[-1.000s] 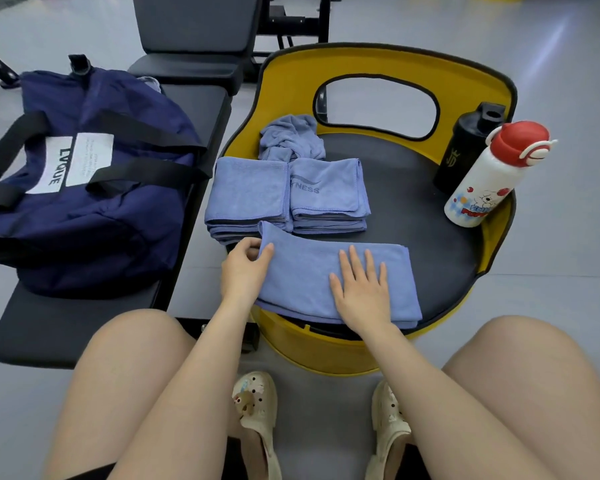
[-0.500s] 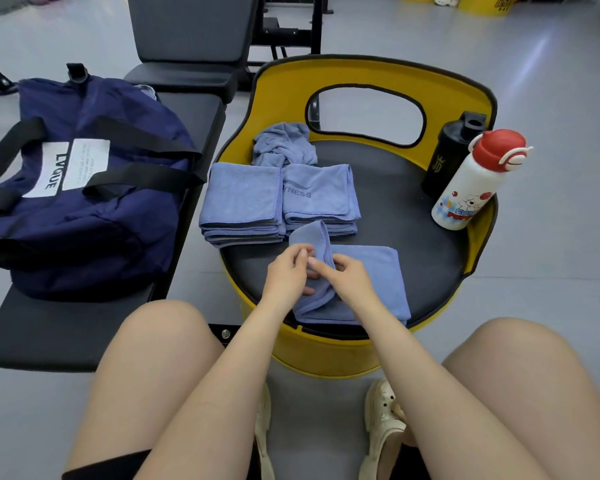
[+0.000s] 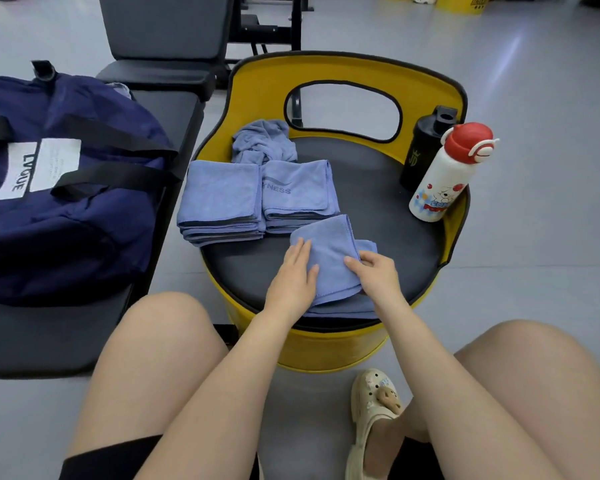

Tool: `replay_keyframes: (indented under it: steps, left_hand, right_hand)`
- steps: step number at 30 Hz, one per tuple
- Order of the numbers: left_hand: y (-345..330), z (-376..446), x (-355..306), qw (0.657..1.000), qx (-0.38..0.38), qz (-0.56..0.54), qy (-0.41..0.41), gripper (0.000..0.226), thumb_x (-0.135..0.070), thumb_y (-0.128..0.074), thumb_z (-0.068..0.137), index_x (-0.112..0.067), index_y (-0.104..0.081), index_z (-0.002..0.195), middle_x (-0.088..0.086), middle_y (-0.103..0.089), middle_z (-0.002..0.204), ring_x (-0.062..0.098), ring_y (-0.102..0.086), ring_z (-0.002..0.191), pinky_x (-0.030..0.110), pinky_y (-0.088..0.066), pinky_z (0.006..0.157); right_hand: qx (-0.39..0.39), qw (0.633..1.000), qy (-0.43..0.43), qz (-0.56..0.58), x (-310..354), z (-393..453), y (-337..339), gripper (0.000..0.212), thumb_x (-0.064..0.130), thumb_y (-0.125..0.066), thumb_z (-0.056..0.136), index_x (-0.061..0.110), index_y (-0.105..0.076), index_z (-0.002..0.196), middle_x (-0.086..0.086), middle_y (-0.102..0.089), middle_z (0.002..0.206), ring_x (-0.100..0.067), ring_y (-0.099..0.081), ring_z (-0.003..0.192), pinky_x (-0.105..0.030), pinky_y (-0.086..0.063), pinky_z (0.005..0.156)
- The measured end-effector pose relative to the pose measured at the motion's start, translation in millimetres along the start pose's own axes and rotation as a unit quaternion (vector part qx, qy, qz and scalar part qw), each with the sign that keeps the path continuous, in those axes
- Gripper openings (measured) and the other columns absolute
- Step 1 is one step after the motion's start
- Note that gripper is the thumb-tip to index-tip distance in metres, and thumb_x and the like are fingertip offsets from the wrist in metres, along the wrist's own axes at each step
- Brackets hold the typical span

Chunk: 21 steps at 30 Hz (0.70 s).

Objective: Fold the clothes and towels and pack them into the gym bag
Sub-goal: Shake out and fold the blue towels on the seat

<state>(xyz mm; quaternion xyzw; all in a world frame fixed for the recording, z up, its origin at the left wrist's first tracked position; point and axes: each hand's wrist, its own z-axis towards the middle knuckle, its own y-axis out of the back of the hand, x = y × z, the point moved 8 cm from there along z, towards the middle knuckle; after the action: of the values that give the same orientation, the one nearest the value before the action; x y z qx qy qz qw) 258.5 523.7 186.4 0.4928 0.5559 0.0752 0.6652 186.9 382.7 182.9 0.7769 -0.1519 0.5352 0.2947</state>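
Towel (image 3: 329,261) folding is moving along: a second ago this blue cloth was lying spread in a long strip along the near edge of the seat, and now its left half is sitting doubled over the right, so the strip is becoming a square. Left hand (image 3: 293,275) is pressing flat on the folded layer, fingers straight and gripping nothing. Right hand (image 3: 374,271) is pinching the flap's right edge between thumb and curled fingers. Behind it, toward the middle of the round black seat (image 3: 378,216) of the yellow barrel stool (image 3: 326,351), two folded towel stacks (image 3: 257,199) are sitting side by side, with a crumpled towel (image 3: 262,140) at the back edge waiting. Navy gym bag (image 3: 59,188) is resting on the bench (image 3: 32,337) to the left, apparently unpacked so far.
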Motion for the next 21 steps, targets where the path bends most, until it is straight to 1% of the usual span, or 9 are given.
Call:
replay_keyframes:
  steps: [3, 5, 7, 8, 9, 12, 15, 18, 21]
  left_hand:
    - [-17, 0, -9, 0.994, 0.037, 0.103, -0.030, 0.055, -0.033, -0.025, 0.104, -0.015, -0.006, 0.152, -0.002, 0.003, 0.160, 0.012, 0.004, 0.147, 0.032, -0.011, 0.118]
    - [-24, 0, -13, 0.985, 0.039, 0.161, -0.048, 0.055, -0.034, -0.022, 0.104, -0.014, -0.004, 0.152, -0.001, 0.005, 0.160, 0.014, 0.006, 0.147, 0.032, -0.006, 0.118]
    - [-29, 1, -18, 0.979, 0.035, 0.189, -0.062, 0.055, -0.035, -0.020, 0.104, -0.014, -0.003, 0.152, 0.000, 0.006, 0.160, 0.014, 0.008, 0.147, 0.032, -0.003, 0.118]
    - [-31, 2, -20, 0.978, 0.035, 0.196, -0.069, 0.056, -0.036, -0.020, 0.104, -0.014, -0.002, 0.152, 0.000, 0.006, 0.160, 0.015, 0.009, 0.147, 0.032, -0.001, 0.118]
    - [-34, 2, -23, 0.976, 0.035, 0.201, -0.074, 0.056, -0.037, -0.020, 0.104, -0.014, -0.002, 0.152, 0.000, 0.005, 0.160, 0.015, 0.009, 0.147, 0.032, -0.001, 0.118]
    - [-41, 4, -31, 0.972, 0.037, 0.216, -0.087, 0.057, -0.038, -0.020, 0.103, -0.014, -0.002, 0.152, 0.000, 0.005, 0.160, 0.016, 0.010, 0.147, 0.033, 0.001, 0.118]
    - [-49, 5, -34, 0.968, 0.048, 0.230, -0.085, 0.058, -0.040, -0.019, 0.103, -0.015, -0.003, 0.152, 0.000, 0.005, 0.160, 0.016, 0.010, 0.147, 0.034, 0.003, 0.118]
    - [-54, 7, -31, 0.963, 0.060, 0.249, -0.079, 0.059, -0.041, -0.019, 0.103, -0.015, -0.003, 0.152, 0.000, 0.005, 0.160, 0.017, 0.010, 0.147, 0.036, 0.004, 0.118]
    - [-51, 7, -34, 0.970, 0.044, 0.228, -0.075, 0.057, -0.038, -0.023, 0.102, -0.015, -0.006, 0.152, 0.000, 0.000, 0.160, 0.016, 0.007, 0.147, 0.035, 0.003, 0.118]
  right_hand:
    - [-0.018, 0.999, 0.000, -0.034, -4, -2, 14, 0.024, 0.018, -0.063, 0.089, -0.001, -0.059, 0.075, -0.014, -0.050, 0.066, -0.018, -0.040, 0.064, -0.027, -0.032, 0.057]
    - [-0.031, 0.998, 0.001, -0.054, -9, -3, 23, 0.023, 0.019, -0.063, 0.089, -0.003, -0.063, 0.081, -0.023, -0.061, 0.077, -0.021, -0.049, 0.066, -0.029, -0.040, 0.061]
    - [-0.046, 0.997, -0.003, -0.068, -15, -3, 30, 0.022, 0.020, -0.063, 0.089, -0.002, -0.064, 0.085, -0.020, -0.068, 0.087, -0.028, -0.060, 0.077, -0.035, -0.048, 0.071]
    - [-0.052, 0.996, -0.007, -0.072, -17, -3, 33, 0.016, 0.020, -0.063, 0.089, 0.004, -0.065, 0.086, -0.014, -0.070, 0.088, -0.027, -0.063, 0.084, -0.035, -0.049, 0.075]
    - [-0.059, 0.995, -0.010, -0.075, -19, -3, 36, 0.011, 0.019, -0.063, 0.090, 0.009, -0.067, 0.089, -0.009, -0.070, 0.089, -0.025, -0.063, 0.087, -0.033, -0.048, 0.076]
    - [-0.079, 0.993, -0.015, -0.083, -20, -3, 46, 0.018, 0.020, -0.061, 0.091, 0.008, -0.069, 0.102, -0.004, -0.068, 0.092, -0.020, -0.061, 0.088, -0.027, -0.044, 0.072]
    - [-0.089, 0.992, -0.025, -0.088, -25, -2, 51, 0.020, 0.019, -0.060, 0.092, 0.007, -0.068, 0.106, -0.003, -0.066, 0.093, -0.020, -0.060, 0.088, -0.026, -0.042, 0.071]
    - [-0.088, 0.988, -0.017, -0.122, -27, -2, 48, 0.022, 0.017, -0.059, 0.091, 0.006, -0.064, 0.109, -0.003, -0.063, 0.095, -0.023, -0.061, 0.095, -0.026, -0.041, 0.072]
    - [-0.109, 0.972, 0.014, -0.209, -21, -3, 48, 0.039, 0.020, -0.062, 0.089, 0.010, -0.053, 0.126, -0.006, -0.054, 0.120, -0.021, -0.054, 0.107, -0.029, -0.044, 0.081]
